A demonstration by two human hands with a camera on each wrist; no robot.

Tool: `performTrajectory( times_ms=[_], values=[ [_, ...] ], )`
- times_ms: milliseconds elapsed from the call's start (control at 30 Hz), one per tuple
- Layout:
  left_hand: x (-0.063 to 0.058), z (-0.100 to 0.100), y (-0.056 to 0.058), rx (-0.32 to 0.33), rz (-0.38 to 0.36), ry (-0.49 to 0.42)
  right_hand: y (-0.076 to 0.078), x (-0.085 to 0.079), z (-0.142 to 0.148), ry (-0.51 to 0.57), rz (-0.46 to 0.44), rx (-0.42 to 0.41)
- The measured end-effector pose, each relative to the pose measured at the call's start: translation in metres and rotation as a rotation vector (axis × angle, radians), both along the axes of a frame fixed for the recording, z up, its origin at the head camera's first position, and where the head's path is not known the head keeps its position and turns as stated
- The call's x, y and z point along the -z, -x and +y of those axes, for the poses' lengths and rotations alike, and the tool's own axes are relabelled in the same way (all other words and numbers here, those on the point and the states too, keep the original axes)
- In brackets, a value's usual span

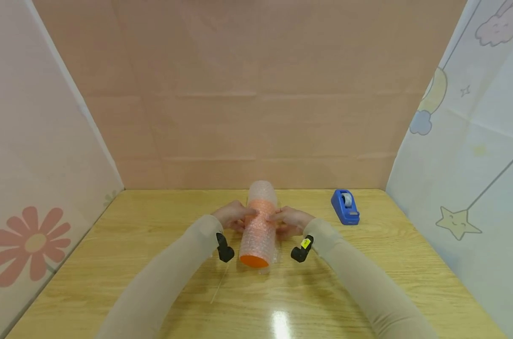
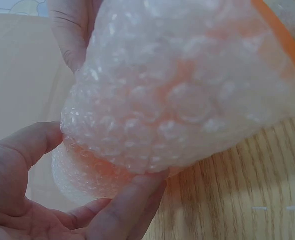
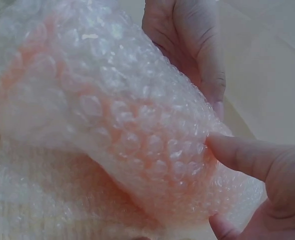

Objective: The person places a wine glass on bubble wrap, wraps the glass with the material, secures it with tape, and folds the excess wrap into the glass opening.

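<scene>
An orange, roughly cylindrical object rolled in clear bubble wrap (image 1: pixel 258 235) lies lengthwise near the middle of the table, its bare orange end (image 1: pixel 254 261) facing me. From the left side, my left hand (image 1: pixel 234 215) grips the roll, thumb on the upper side and fingers lower down. My right hand (image 1: pixel 293 219) holds it from the opposite side, thumb pressed to the wrap. The left wrist view shows the bubble wrap (image 2: pixel 152 100) between the left thumb and fingers (image 2: pixel 132 200). In the right wrist view, a loose flap of wrap (image 3: pixel 47 195) spreads on the table beneath the roll.
A blue tape dispenser (image 1: pixel 345 207) with a tape roll stands at the back right of the wooden table (image 1: pixel 146 226). A pinkish backdrop rises behind, with printed sheets on both sides. A thin pale strip (image 1: pixel 219 287) lies left of the roll's near end.
</scene>
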State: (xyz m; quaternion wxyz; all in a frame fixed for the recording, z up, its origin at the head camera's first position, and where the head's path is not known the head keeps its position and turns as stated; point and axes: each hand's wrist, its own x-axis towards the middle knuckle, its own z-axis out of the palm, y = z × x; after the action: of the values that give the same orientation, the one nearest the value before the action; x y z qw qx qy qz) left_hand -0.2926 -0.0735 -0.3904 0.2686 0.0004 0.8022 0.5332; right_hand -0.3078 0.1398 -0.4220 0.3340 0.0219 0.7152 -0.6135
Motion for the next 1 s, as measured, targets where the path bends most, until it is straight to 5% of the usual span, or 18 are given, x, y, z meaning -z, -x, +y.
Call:
performTrajectory(
  times_ms=[200,567,1000],
  values=[
    [0.001,-0.001,-0.002,0.007,-0.001,0.0,0.003,0.005,-0.002,0.0,-0.046,0.067],
    [0.0,-0.002,0.0,0.012,0.008,0.011,-0.015,-0.028,-0.006,-0.094,0.04,-0.075],
    [-0.002,-0.001,-0.002,0.008,-0.003,0.014,-0.015,-0.024,-0.007,-0.069,-0.006,-0.033]
  ],
)
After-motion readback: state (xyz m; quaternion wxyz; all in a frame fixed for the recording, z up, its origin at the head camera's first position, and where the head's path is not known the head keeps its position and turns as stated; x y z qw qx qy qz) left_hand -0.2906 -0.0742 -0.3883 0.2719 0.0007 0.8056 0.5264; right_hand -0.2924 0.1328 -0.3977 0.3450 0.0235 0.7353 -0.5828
